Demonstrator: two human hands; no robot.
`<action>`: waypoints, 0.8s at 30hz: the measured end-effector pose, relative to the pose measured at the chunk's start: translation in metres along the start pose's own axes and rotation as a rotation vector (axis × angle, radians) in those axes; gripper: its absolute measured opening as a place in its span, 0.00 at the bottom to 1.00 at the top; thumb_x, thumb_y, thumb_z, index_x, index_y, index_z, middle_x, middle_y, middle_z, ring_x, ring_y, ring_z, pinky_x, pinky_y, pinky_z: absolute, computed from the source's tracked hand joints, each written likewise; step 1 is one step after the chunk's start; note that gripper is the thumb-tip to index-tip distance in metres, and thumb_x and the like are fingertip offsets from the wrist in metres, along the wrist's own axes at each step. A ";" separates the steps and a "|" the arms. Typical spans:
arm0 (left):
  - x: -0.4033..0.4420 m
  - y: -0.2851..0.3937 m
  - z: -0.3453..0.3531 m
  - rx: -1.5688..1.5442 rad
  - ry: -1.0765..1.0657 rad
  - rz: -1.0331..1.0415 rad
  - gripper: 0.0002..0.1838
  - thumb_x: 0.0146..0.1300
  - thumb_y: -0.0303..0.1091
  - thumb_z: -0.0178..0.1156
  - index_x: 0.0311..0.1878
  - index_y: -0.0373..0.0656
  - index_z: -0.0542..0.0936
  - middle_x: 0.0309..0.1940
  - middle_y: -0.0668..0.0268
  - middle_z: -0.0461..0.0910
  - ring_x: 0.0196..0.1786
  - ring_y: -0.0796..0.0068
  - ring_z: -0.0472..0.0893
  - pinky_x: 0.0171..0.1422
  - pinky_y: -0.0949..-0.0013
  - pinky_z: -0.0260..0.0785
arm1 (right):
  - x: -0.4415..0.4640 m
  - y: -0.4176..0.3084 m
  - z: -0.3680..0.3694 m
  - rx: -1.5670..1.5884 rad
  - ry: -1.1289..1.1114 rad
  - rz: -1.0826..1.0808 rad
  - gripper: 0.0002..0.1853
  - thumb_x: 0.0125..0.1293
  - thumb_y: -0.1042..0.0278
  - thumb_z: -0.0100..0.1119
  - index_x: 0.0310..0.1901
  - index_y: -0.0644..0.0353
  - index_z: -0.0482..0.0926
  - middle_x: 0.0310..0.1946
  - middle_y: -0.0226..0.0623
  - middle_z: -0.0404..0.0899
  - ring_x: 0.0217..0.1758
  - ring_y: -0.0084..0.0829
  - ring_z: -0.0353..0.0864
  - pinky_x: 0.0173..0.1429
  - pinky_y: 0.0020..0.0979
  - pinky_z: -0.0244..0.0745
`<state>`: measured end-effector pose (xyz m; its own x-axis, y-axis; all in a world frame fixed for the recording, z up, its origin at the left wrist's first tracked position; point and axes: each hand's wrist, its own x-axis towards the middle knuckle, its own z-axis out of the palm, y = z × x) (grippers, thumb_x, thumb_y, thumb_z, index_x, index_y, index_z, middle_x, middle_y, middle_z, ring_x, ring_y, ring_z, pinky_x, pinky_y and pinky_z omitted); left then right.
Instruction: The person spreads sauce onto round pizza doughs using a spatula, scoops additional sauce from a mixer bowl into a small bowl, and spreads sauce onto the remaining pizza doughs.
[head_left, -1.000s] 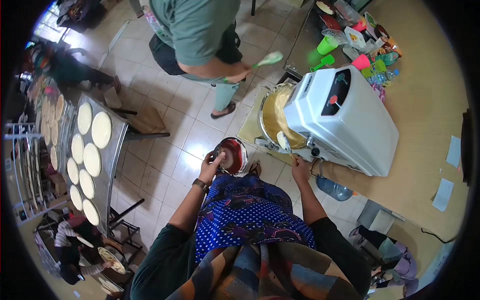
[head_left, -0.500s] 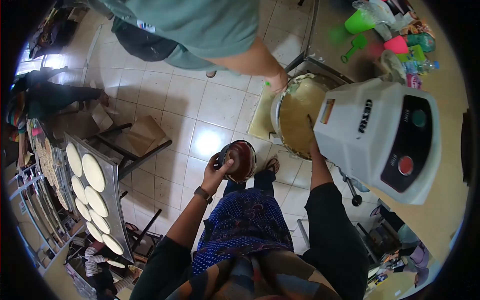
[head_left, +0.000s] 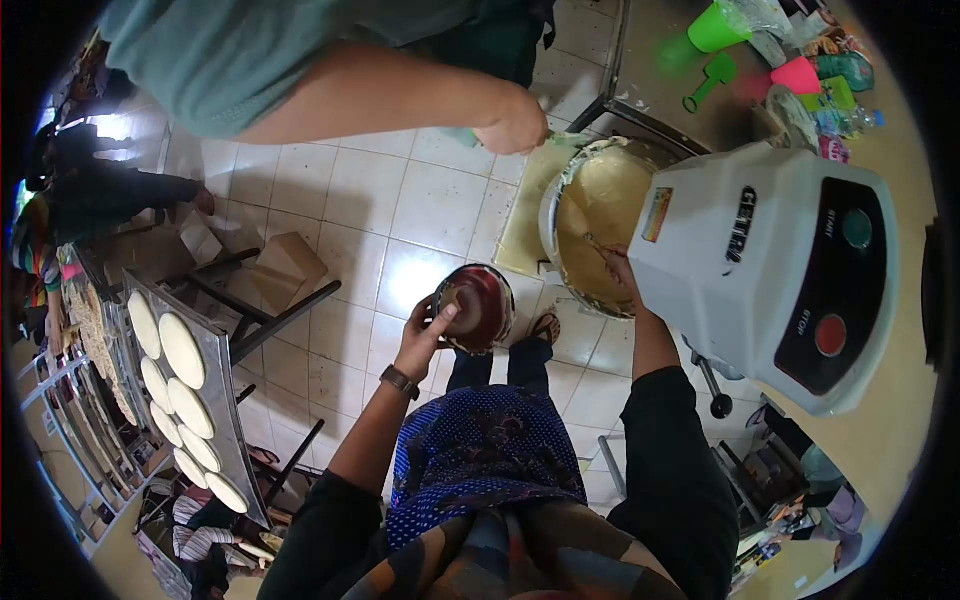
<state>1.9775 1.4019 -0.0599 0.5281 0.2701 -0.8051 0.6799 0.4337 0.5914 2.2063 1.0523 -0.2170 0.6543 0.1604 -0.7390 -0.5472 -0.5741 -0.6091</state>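
My left hand (head_left: 426, 338) grips a dark red bowl (head_left: 482, 305) by its rim, thumb over the edge; pale smears mark that rim. My right hand (head_left: 618, 265) reaches into the large mixer bowl (head_left: 548, 222), over the pale yellow batter (head_left: 605, 195). Its fingers are closed around a small thin object, too indistinct to name. The white mixer head (head_left: 765, 270) stands just right of this hand and overhangs the bowl. Across from me, a co-worker's hand (head_left: 513, 125) holds a pale green spatula (head_left: 568, 139) at the bowl's far rim.
A tray of flat pale dough rounds (head_left: 190, 407) is on the left. A metal-topped table (head_left: 665, 70) at upper right bears a green scoop (head_left: 712, 80), cups and bottles. Below the mixer, a lever with a black knob (head_left: 721, 405) juts out. A cardboard box (head_left: 288, 268) lies near the left stand.
The co-worker's arm has swung across and drawn back from the bowl, with the spatula now showing. My right hand has shifted slightly left inside the bowl. My left hand still holds the red bowl.
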 end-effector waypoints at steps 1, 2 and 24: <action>0.004 0.001 0.003 -0.010 -0.011 0.006 0.42 0.57 0.53 0.69 0.68 0.40 0.64 0.53 0.57 0.72 0.52 0.66 0.79 0.44 0.64 0.79 | -0.008 -0.006 -0.006 -0.004 0.009 -0.001 0.13 0.66 0.55 0.62 0.35 0.56 0.83 0.16 0.27 0.73 0.13 0.17 0.63 0.18 0.23 0.56; 0.009 0.002 0.008 -0.017 -0.023 0.024 0.42 0.57 0.53 0.69 0.68 0.40 0.64 0.53 0.57 0.72 0.52 0.65 0.79 0.44 0.64 0.79 | -0.016 -0.011 -0.011 0.034 0.016 -0.031 0.12 0.67 0.55 0.62 0.35 0.56 0.83 0.16 0.26 0.73 0.14 0.17 0.63 0.18 0.23 0.56; 0.056 0.039 0.125 -0.204 -0.246 0.172 0.32 0.58 0.51 0.70 0.59 0.40 0.75 0.45 0.63 0.81 0.46 0.73 0.82 0.39 0.69 0.81 | -0.206 -0.034 -0.019 -0.846 0.543 -0.917 0.19 0.57 0.80 0.61 0.51 0.51 0.82 0.42 0.38 0.81 0.44 0.43 0.79 0.48 0.40 0.75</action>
<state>2.0973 1.3263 -0.0768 0.7491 0.1500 -0.6453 0.4682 0.5692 0.6758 2.0997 1.0240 -0.0386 0.8354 0.5266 0.1574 0.5481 -0.7771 -0.3094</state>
